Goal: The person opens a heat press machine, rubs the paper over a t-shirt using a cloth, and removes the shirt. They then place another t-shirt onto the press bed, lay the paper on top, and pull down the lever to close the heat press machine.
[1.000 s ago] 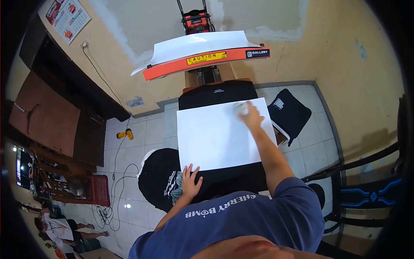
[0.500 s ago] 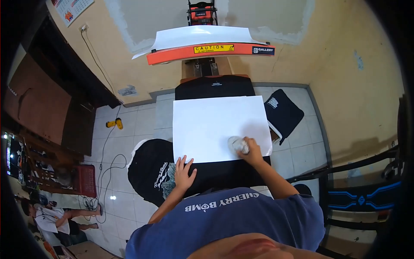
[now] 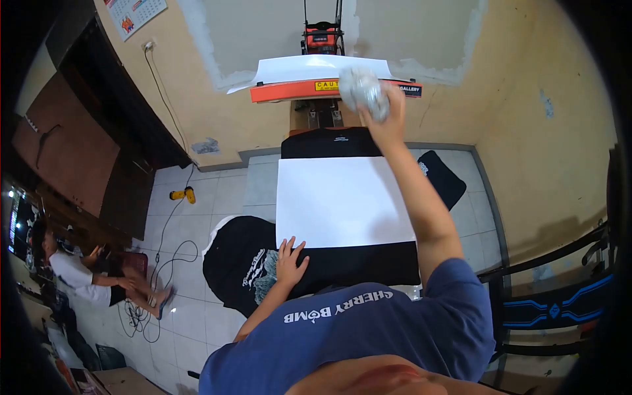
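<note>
My right hand (image 3: 387, 117) is raised in front of the heat press's orange upper platen (image 3: 283, 93), fingers wrapped round a rounded whitish-grey wad (image 3: 362, 89), perhaps bundled cloth. Below it, a white sheet (image 3: 339, 204) lies flat over a black T-shirt (image 3: 362, 266) spread on the press bed. My left hand (image 3: 289, 263) rests open at the sheet's lower left edge, fingertips on the paper and palm on the black fabric. Another white sheet (image 3: 316, 66) drapes over the top of the platen, which bears a yellow caution label.
A printed black shirt part (image 3: 230, 263) hangs at the left; a folded black shirt (image 3: 446, 181) lies at the right. Cables (image 3: 158, 263) and a yellow tool (image 3: 183, 195) are on the tiled floor. A seated person (image 3: 92, 276) is at far left, black-and-blue equipment (image 3: 553, 309) at right.
My right hand has lifted the wad off the white sheet and carried it up and forward toward the platen. My left hand stays at the sheet's edge. The seated person has shifted posture.
</note>
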The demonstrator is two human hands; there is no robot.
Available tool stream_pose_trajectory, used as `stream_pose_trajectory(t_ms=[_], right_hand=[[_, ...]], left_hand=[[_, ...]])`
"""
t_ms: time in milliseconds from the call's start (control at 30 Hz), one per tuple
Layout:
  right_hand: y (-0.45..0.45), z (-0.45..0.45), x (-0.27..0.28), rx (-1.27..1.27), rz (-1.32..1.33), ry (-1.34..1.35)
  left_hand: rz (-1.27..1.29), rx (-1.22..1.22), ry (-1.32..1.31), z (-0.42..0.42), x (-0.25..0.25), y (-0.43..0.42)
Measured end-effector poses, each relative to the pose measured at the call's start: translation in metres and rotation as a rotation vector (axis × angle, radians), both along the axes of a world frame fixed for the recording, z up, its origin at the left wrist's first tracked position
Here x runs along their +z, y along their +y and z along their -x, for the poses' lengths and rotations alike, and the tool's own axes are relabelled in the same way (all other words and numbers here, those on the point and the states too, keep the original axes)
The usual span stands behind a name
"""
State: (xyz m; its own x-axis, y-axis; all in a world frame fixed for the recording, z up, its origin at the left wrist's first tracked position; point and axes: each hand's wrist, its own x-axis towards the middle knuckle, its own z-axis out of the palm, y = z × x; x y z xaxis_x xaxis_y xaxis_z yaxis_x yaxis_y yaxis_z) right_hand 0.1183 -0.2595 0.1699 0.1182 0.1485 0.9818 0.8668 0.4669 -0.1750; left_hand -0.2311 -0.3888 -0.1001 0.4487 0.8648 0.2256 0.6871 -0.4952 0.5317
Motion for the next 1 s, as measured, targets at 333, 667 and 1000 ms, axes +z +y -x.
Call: stream_pose_trajectory(t_ms=[333, 667, 1000], right_hand=[[0.116, 0.001, 0.093, -0.330, 1.168, 0.166], [-0.029, 0.031, -0.077, -0.254, 0.639, -0.225], [-0.241, -0.073, -0.262, -0.678, 1.530, 0.712]], left_hand=[[0.068, 0.004, -0.027, -0.001, 0.009, -0.004], [0.014, -0.005, 0.012, 0.001, 0.005, -0.002], [-0.052, 0.050, -0.290, 0.008, -0.016, 0.019]])
